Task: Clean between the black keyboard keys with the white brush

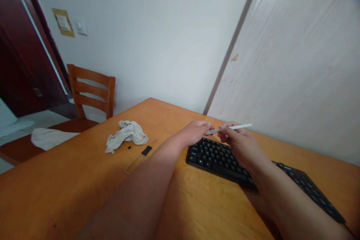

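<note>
A slim white pen-like stick (242, 126) is held nearly level above the far left part of a black keyboard (203, 156). My right hand (239, 140) pinches it along its middle, and its plain white end sticks out to the right. At the greyer left end, the fingertips of my left hand (197, 130) close on the stick; the exact tip is partly hidden. My right hand and forearm cover part of the keyboard, which lies at a slant on the wooden table (112, 191).
Left of my left forearm lie a crumpled whitish cloth (129, 133), a tiny black piece (129, 147) and a black rectangular piece (146, 150) with thin pale strips at both ends. A wooden chair (91, 90) stands beyond the table's left edge. A wall (168, 37) rises behind.
</note>
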A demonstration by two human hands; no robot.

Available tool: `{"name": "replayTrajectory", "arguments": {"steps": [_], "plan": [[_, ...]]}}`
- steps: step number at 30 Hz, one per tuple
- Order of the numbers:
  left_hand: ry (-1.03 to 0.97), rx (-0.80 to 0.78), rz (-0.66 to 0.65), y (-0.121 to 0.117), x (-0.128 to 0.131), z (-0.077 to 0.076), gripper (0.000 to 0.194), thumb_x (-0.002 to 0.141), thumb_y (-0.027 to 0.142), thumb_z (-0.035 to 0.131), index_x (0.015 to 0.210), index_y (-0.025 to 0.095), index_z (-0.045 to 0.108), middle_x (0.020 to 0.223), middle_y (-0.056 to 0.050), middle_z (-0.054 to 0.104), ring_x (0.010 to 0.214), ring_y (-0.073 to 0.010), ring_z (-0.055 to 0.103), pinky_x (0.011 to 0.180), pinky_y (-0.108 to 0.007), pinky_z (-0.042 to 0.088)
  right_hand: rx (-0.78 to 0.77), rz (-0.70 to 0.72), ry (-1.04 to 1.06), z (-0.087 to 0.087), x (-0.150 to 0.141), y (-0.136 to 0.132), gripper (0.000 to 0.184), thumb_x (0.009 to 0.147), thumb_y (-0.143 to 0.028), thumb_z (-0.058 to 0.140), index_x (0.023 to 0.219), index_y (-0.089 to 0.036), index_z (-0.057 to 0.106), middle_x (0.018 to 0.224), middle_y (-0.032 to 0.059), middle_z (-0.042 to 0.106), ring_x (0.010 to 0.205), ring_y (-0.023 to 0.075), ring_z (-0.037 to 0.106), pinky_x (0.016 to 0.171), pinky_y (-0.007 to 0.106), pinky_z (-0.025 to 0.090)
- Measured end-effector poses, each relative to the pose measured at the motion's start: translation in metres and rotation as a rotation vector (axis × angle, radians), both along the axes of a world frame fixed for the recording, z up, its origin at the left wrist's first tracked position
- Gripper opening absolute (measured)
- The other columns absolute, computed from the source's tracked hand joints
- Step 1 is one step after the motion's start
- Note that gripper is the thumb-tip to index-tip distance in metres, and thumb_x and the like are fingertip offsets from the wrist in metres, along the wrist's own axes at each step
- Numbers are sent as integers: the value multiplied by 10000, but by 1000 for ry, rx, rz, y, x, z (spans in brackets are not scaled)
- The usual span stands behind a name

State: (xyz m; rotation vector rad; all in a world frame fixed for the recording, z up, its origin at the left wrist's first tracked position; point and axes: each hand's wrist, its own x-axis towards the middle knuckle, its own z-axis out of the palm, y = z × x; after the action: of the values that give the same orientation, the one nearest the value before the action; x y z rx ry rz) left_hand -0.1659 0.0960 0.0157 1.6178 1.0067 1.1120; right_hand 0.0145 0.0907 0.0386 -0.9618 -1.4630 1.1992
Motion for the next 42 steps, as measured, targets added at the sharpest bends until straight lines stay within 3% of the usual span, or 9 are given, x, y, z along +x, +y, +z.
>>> {"name": "replayTrajectory", "arguments": {"steps": [4, 9, 17, 22, 26, 30, 36, 42], "plan": [[68, -7, -87, -5, 6, 7, 431, 949, 478, 418, 894, 134, 672, 859, -63, 691, 792, -167, 612, 767, -283, 454, -32, -15, 116, 0, 1, 4, 169, 793, -309, 744, 771, -174, 644, 663, -5, 606, 604, 111, 512, 585, 257, 379], [64, -27, -91, -9, 6, 11, 402, 933, 498, 445, 925, 150, 646, 753, -22, 642, 720, -145, 583, 714, -263, 440, -88, 0, 231, 1, 3, 8, 169, 760, -293, 778, 762, -166, 665, 662, 3, 619, 615, 114, 535, 581, 242, 409], [58, -98, -92, -15, 3, 16, 398, 918, 537, 455, 803, 177, 580, 654, 15, 573, 614, -118, 503, 618, -245, 380, -218, 53, 331, 1, 6, 11, 152, 749, -264, 785, 751, -154, 680, 638, 12, 659, 570, 98, 564, 561, 205, 454], [35, -120, -111, -14, -4, 16, 373, 883, 541, 515, 784, 184, 560, 620, 23, 552, 595, -115, 490, 602, -235, 369, -263, 13, 376, 1, 8, 16, 125, 750, -231, 767, 732, -156, 669, 610, 5, 641, 549, 96, 556, 522, 194, 464], [-20, -103, 43, -5, -16, 11, 328, 914, 454, 471, 744, 181, 538, 622, 22, 537, 573, -108, 484, 602, -232, 383, -254, -123, 426, 1, 17, 24, 113, 750, -202, 741, 706, -162, 645, 565, -15, 590, 519, 91, 524, 477, 185, 447], [-61, -83, 268, 4, -23, 4, 302, 932, 408, 456, 759, 176, 541, 658, 5, 565, 573, -105, 492, 588, -230, 382, -235, -118, 351, -1, 17, 24, 114, 760, -239, 747, 758, -160, 665, 604, 1, 623, 531, 96, 538, 470, 188, 436], [-106, -94, 376, 10, -26, -10, 279, 927, 407, 495, 814, 166, 576, 717, -9, 610, 576, -98, 500, 589, -227, 397, -192, -64, 231, -2, 4, 11, 203, 790, -361, 753, 869, -196, 665, 755, 39, 712, 648, 140, 622, 563, 230, 464], [-117, -148, 431, 17, -32, -25, 270, 931, 402, 488, 848, 164, 584, 799, -44, 652, 625, -107, 569, 605, -225, 433, -63, -44, 28, -3, -1, 3, 247, 786, -413, 755, 837, -197, 646, 744, 19, 676, 683, 150, 596, 617, 266, 433]]}}
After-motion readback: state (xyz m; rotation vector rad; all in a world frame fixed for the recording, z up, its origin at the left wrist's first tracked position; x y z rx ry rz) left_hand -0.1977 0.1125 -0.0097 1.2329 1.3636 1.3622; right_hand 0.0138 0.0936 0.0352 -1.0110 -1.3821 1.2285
